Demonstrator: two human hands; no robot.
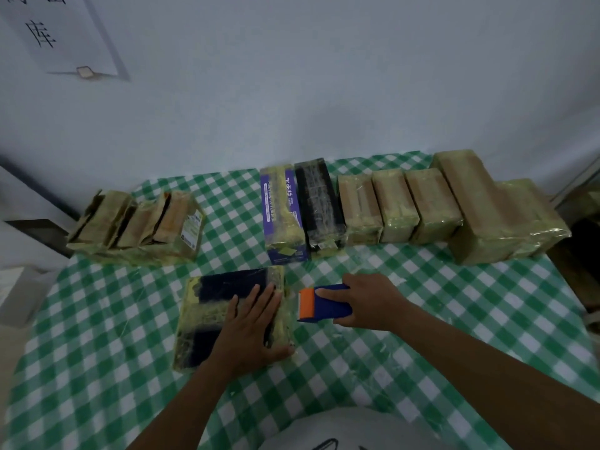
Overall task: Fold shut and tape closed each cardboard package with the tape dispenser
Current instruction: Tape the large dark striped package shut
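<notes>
Your left hand [256, 323] lies flat on the dark package [207, 306], right hand [373, 303] grips the tape dispenser [328, 303]; back-row boxes [396, 206] look taped, this one pending.

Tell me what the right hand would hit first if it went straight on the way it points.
Probably the facing edge of the dark package, met by the tape dispenser that the right hand grips, beside the left hand pressing it.

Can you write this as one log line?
left hand: pressing flat on dark package | right hand: gripping tape dispenser | dispenser: beside package
</notes>
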